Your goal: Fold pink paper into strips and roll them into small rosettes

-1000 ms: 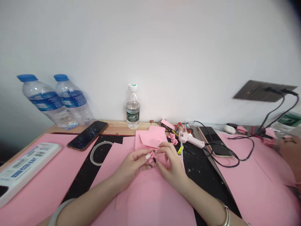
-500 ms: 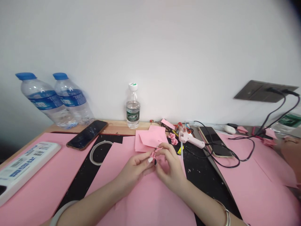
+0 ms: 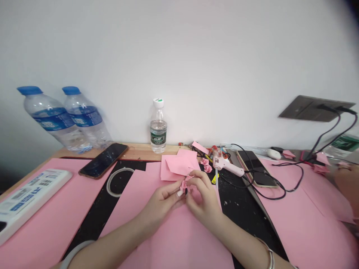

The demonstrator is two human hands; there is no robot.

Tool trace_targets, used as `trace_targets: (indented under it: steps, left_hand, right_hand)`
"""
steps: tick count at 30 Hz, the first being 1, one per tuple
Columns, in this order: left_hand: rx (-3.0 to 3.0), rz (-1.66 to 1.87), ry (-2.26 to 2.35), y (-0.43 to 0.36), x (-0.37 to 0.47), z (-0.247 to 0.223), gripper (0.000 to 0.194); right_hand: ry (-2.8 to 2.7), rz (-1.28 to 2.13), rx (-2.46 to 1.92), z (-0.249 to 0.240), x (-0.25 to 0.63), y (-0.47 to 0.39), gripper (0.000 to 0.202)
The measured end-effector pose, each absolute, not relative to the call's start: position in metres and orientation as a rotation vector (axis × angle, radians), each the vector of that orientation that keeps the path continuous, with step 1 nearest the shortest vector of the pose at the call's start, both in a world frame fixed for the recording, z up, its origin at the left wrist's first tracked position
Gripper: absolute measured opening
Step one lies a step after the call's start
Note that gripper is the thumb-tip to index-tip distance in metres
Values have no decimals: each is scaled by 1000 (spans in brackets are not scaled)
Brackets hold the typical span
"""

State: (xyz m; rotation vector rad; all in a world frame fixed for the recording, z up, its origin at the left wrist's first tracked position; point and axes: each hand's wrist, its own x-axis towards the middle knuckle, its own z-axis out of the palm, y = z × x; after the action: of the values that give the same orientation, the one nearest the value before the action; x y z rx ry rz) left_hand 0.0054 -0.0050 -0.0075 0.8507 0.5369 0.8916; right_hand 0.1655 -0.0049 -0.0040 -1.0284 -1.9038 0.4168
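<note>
You have a small, folded pink paper rosette (image 3: 183, 185) just below the centre of the frame, above the large flat pink paper sheets (image 3: 179, 239). Your left hand (image 3: 161, 200) pinches it between thumb and fingers; your right hand (image 3: 203, 196) has thumb and fingertips closed on its other side. It already has a rolled, petalled form, so its shaping looks well advanced, though the folds are too small for you to judge it complete. Two similar pink paper rosettes (image 3: 207, 169), right of centre, appear done, beside the pale pink plastic glue gun (image 3: 228, 166). The smaller pink paper squares (image 3: 179, 166) just behind your hands seem unworked.
</note>
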Motion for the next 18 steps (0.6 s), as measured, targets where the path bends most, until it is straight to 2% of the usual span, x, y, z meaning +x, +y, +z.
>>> trace_targets:
  steps: [9, 18]
  left_hand:
    - [894, 932, 598, -2, 4, -7, 30]
    - [1298, 835, 907, 3, -4, -7, 34]
  right_hand:
    - [-1947, 322, -1005, -6, 166, -3, 27]
    - [-2190, 261, -926, -2, 173, -1, 27]
